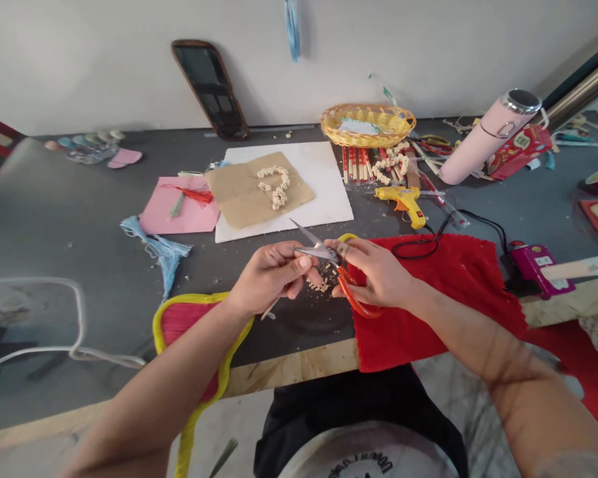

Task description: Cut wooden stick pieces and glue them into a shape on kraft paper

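Note:
My right hand (376, 273) grips orange-handled scissors (329, 262), blades parted and pointing up left. My left hand (274, 273) is closed in a pinch on a thin pale stick (270, 309), whose tip sits at the blades. Small cut stick bits (319, 284) lie in a heap on the dark table just below the hands. Farther back a brown paper sheet (244, 192) on a white board (323, 186) carries several similar pale bits (276, 186) set in a curved shape.
A red cloth (443, 292) lies under my right forearm. A yellow glue gun (403, 199), woven basket (367, 124), chopsticks (357, 164), pink bottle (488, 136) sit behind. Pink paper (174, 216), a blue tassel (162, 249), and a yellow-edged red mat (179, 318) are left.

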`<state>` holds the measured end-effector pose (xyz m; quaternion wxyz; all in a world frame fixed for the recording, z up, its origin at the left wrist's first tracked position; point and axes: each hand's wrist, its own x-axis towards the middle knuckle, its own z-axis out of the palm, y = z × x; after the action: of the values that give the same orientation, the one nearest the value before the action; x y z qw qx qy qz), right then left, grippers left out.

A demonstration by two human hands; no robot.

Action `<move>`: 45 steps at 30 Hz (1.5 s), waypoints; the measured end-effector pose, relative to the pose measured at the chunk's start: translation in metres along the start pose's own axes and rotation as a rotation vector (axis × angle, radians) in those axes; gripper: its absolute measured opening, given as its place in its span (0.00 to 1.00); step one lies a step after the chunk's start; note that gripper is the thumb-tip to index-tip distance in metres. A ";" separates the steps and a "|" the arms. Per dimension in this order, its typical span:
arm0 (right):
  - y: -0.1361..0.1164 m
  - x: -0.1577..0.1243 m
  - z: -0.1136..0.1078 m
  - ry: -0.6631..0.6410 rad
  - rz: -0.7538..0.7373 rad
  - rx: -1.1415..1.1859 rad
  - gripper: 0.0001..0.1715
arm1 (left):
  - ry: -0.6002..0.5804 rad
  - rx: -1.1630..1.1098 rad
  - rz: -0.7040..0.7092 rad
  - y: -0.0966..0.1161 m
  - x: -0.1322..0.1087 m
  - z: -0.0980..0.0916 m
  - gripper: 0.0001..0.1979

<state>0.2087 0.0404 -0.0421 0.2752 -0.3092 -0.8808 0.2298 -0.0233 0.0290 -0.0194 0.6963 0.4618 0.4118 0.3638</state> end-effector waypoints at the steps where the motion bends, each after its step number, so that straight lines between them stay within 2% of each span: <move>1: -0.001 0.000 0.000 0.006 0.024 -0.004 0.41 | 0.041 0.042 0.019 -0.001 0.000 0.001 0.16; 4: -0.004 0.000 0.001 0.039 0.072 0.014 0.39 | 0.149 0.157 0.087 -0.003 0.000 0.004 0.14; 7: -0.003 0.000 0.001 0.053 0.089 0.039 0.39 | 0.194 0.201 0.138 -0.003 -0.001 0.005 0.14; 13: 0.003 0.000 0.001 0.058 0.023 0.080 0.41 | 0.108 0.196 0.142 0.000 -0.001 0.003 0.14; 25: 0.000 -0.001 -0.001 0.036 0.024 0.003 0.40 | 0.081 0.104 0.150 0.000 -0.002 0.001 0.12; 32: -0.001 0.001 0.000 0.059 -0.011 0.064 0.47 | -0.002 0.051 0.063 0.002 -0.002 0.001 0.15; 36: -0.001 0.001 -0.001 0.024 -0.047 0.108 0.47 | -0.015 0.050 0.025 0.002 -0.002 -0.001 0.15; 41: 0.002 0.000 -0.001 0.009 -0.072 0.097 0.45 | -0.036 0.018 0.010 0.002 -0.002 -0.002 0.15; 45: 0.001 -0.001 0.000 0.001 -0.007 0.059 0.41 | 0.005 0.038 0.051 0.000 -0.001 0.000 0.15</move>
<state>0.2101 0.0402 -0.0432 0.2853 -0.2979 -0.8747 0.2545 -0.0234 0.0277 -0.0191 0.6769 0.4844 0.4083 0.3749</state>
